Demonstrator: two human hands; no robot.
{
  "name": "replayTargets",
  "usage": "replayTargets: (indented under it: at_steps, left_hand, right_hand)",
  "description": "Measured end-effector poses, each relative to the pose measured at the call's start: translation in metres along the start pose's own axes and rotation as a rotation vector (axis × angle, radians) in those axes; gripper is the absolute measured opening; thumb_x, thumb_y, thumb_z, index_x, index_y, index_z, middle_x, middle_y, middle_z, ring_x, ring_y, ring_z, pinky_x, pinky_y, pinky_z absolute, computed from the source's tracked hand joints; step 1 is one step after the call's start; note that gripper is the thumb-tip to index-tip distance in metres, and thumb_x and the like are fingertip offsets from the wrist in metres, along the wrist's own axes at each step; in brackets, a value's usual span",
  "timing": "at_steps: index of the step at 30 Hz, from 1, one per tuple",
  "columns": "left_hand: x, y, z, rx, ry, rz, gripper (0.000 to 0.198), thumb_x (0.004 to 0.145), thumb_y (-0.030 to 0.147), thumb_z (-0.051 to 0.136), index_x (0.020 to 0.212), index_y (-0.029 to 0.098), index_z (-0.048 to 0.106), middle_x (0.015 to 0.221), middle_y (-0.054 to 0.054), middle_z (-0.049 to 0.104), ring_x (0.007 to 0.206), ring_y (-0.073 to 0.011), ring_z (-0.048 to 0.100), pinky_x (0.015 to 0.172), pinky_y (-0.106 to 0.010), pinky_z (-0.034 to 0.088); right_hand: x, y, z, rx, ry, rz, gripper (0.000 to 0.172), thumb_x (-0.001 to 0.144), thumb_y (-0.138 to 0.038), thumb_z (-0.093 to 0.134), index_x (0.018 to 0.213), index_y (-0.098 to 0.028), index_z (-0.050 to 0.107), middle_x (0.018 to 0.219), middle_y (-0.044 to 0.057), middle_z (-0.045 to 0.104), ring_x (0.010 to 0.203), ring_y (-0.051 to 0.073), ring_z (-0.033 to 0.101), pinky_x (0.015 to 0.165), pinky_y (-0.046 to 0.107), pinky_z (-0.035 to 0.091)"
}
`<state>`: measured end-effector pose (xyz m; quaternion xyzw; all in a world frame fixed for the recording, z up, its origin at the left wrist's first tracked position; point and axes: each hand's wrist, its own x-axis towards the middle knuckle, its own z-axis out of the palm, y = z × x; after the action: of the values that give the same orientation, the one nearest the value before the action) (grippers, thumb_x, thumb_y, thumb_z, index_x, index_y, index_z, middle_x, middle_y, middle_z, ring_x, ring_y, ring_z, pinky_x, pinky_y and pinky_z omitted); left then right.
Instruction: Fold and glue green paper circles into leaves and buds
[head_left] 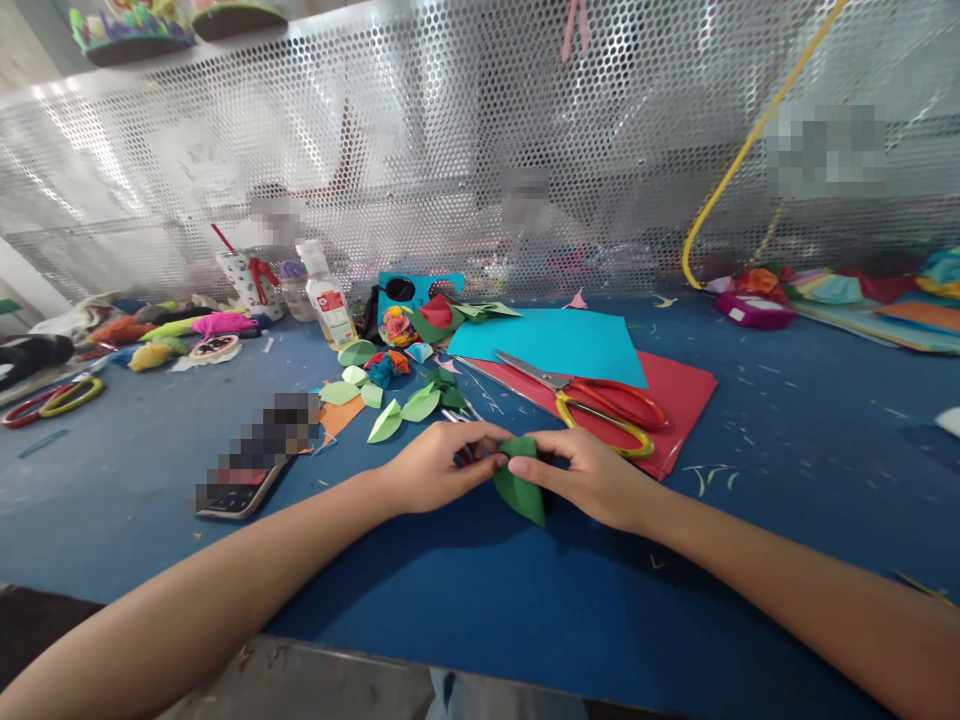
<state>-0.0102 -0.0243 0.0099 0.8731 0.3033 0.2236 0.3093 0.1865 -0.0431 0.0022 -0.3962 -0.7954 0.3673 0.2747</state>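
Green paper leaf: held low over the blue table, apparently just clear of it. Long axis slants, pointed tip toward the person and slightly right. Left hand and right hand each pinch its upper end, fingers closed. Scissors lie just behind.

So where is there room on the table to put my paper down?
Bare table lies right of the red sheet, with only tiny scraps. More room is left of the phone. It is crowded behind the left hand and right hand, which pinch a green paper: leaves, bottle, scissors.
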Motion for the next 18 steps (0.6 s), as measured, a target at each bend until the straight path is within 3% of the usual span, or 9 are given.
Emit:
replayTargets:
  at_steps: [5, 10, 18]
  left_hand:
    - [0.0003, -0.0008, 0.0005, 0.003, 0.001, 0.006, 0.024, 0.084, 0.024, 0.044, 0.103, 0.017, 0.056, 0.075, -0.003, 0.059, 0.062, -0.0105, 0.05, 0.056, -0.021, 0.041]
    - [-0.001, 0.0006, -0.0015, -0.025, -0.07, 0.006, 0.02, 0.085, 0.023, 0.042, 0.092, 0.014, 0.059, 0.067, -0.003, 0.06, 0.059, -0.0104, 0.053, 0.057, -0.02, 0.042]
    - [-0.0017, -0.0007, -0.0003, -0.013, -0.099, -0.001, 0.021, 0.085, 0.023, 0.042, 0.091, 0.014, 0.059, 0.066, -0.003, 0.06, 0.058, -0.0102, 0.053, 0.056, -0.02, 0.043]
  right_hand:
    - [-0.0005, -0.0007, -0.0007, 0.058, -0.044, 0.023, 0.039, 0.081, -0.051, 0.043, 0.068, -0.016, 0.053, 0.06, -0.003, 0.039, 0.056, 0.011, 0.036, 0.049, 0.023, 0.029]
    - [-0.0002, -0.0007, -0.0032, 0.119, -0.142, 0.069, 0.044, 0.081, -0.055, 0.039, 0.06, -0.017, 0.045, 0.056, -0.004, 0.03, 0.051, 0.009, 0.028, 0.045, 0.023, 0.021]
    - [0.0, -0.0001, -0.0042, 0.108, -0.19, 0.044, 0.044, 0.081, -0.055, 0.039, 0.065, -0.016, 0.052, 0.058, -0.003, 0.041, 0.053, 0.01, 0.036, 0.049, 0.023, 0.03]
